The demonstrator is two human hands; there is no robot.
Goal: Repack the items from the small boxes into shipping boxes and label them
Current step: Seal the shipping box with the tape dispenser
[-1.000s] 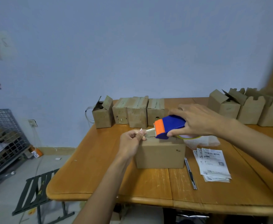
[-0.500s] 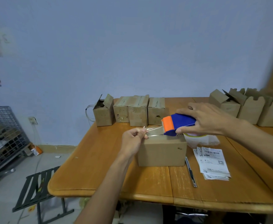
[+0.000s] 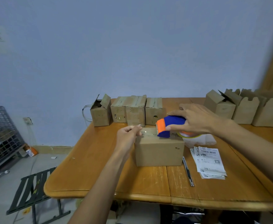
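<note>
A closed brown shipping box (image 3: 159, 151) stands in the middle of the wooden table (image 3: 148, 180). My right hand (image 3: 195, 119) grips a blue and orange tape dispenser (image 3: 169, 125) over the box's top right. My left hand (image 3: 127, 135) pinches the free end of the clear tape (image 3: 146, 132) at the box's top left edge. The tape stretches from my fingers to the dispenser, just above the lid. A stack of white shipping labels (image 3: 209, 160) lies right of the box.
Several small cardboard boxes (image 3: 127, 110) line the table's back edge, one with open flaps. More open boxes (image 3: 245, 109) stand at the back right. A utility knife (image 3: 188, 172) lies beside the labels. White bubble wrap (image 3: 202, 139) sits behind them. A stool (image 3: 34, 189) and wire rack (image 3: 0, 135) stand left.
My right hand has drawn the dispenser to the right, away from my left hand, and the strip of tape between them has grown longer over the box top.
</note>
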